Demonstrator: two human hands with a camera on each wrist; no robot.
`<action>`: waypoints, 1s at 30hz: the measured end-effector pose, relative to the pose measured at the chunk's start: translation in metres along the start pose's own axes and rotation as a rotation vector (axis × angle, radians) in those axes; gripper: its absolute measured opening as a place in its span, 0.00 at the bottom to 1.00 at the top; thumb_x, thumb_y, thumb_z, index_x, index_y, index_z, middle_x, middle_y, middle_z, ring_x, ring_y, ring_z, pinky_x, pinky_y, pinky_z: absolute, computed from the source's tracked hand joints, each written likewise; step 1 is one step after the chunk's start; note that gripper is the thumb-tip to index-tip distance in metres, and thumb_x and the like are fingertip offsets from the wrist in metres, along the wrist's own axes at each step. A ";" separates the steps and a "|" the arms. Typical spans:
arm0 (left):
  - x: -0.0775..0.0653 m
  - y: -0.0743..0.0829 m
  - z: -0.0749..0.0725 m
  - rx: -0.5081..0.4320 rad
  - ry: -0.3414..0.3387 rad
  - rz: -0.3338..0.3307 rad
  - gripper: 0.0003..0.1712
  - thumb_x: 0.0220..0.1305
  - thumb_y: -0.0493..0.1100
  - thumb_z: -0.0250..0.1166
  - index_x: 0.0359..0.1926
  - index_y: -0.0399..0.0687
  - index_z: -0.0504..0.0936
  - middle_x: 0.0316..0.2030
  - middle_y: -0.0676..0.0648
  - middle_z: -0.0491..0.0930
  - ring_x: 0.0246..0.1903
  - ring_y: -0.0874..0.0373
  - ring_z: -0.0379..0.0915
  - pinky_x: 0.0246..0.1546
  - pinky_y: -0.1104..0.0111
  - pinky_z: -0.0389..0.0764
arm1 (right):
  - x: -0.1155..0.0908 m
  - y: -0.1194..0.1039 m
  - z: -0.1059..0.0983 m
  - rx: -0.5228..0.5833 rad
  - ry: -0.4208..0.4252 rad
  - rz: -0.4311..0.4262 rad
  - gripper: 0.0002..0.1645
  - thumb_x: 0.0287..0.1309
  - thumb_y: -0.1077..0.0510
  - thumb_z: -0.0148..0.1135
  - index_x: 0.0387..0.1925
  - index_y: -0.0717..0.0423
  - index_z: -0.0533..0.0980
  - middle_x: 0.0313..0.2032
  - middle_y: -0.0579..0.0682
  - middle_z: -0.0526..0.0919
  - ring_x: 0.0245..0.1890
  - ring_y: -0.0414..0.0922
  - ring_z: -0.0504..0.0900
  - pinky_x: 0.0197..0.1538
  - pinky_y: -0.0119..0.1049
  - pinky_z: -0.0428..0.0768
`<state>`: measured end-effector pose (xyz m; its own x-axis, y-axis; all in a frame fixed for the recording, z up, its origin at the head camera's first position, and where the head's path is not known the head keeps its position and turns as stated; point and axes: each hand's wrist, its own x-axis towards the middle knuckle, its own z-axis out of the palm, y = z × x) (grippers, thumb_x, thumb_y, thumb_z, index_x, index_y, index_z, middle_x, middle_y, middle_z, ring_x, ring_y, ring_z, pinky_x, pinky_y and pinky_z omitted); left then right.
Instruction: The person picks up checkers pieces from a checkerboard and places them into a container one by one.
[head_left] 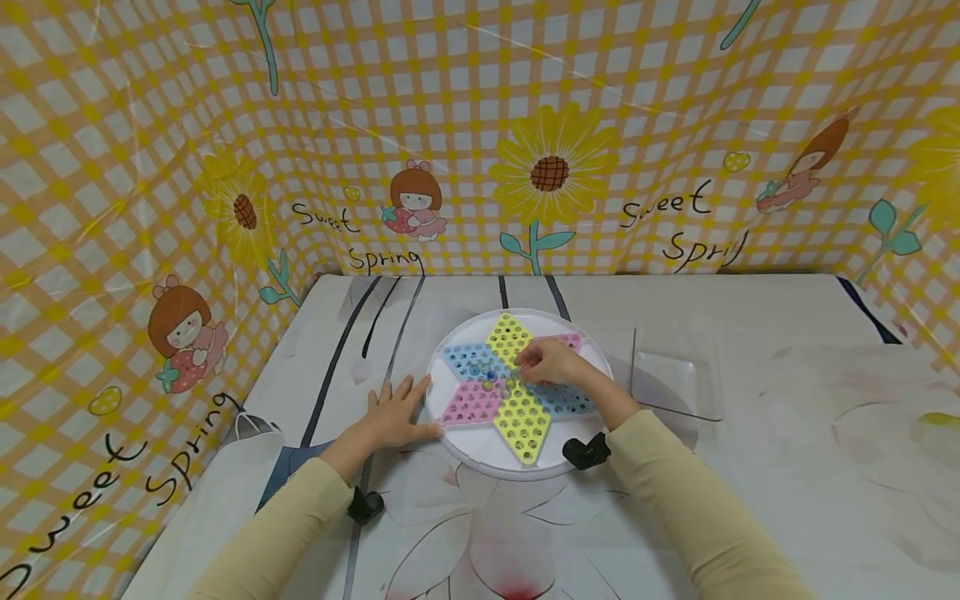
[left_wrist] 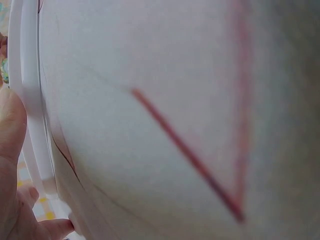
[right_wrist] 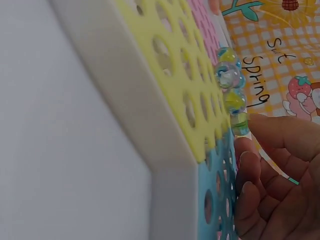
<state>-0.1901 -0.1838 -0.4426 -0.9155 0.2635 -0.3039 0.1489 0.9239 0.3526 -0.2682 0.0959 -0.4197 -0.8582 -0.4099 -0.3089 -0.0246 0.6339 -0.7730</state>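
Note:
A white round Chinese checkers board (head_left: 480,462) bears a star of yellow, pink and light-blue points with rows of holes. Glass marbles (head_left: 490,376) are gathered around its centre. The right hand (head_left: 553,363) reaches over the star's right side with fingers curled. In the right wrist view its thumb and forefinger pinch a greenish glass marble (right_wrist: 241,124), at the end of a row of clear marbles (right_wrist: 234,101) with coloured swirls. Spread fingers of the left hand (head_left: 395,417) rest at the board's left rim, the thumb touching it.
A clear plastic box (head_left: 675,379) stands right of the board. At the left table edge lie a white item with a loop (head_left: 251,429) and a dark-blue flat piece (head_left: 294,471). A checked yellow cloth (head_left: 465,50) hangs behind and at both sides.

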 end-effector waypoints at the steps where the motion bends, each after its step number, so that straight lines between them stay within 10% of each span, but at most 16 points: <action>1: 0.000 0.000 0.000 -0.001 -0.001 0.000 0.52 0.54 0.64 0.60 0.71 0.50 0.46 0.69 0.34 0.44 0.65 0.27 0.32 0.60 0.37 0.36 | 0.000 0.001 0.001 -0.002 0.001 -0.001 0.18 0.52 0.65 0.61 0.46 0.65 0.74 0.25 0.48 0.72 0.23 0.40 0.68 0.27 0.29 0.69; 30: -0.001 0.001 0.001 -0.006 0.011 -0.007 0.52 0.54 0.64 0.61 0.71 0.50 0.47 0.69 0.34 0.45 0.65 0.27 0.32 0.60 0.37 0.36 | -0.001 0.001 0.007 -0.101 0.020 -0.043 0.10 0.50 0.64 0.64 0.37 0.61 0.77 0.25 0.48 0.70 0.28 0.42 0.66 0.33 0.32 0.65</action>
<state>-0.1891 -0.1825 -0.4425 -0.9206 0.2541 -0.2965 0.1405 0.9240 0.3558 -0.2636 0.0930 -0.4238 -0.8653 -0.4259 -0.2644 -0.1125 0.6789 -0.7255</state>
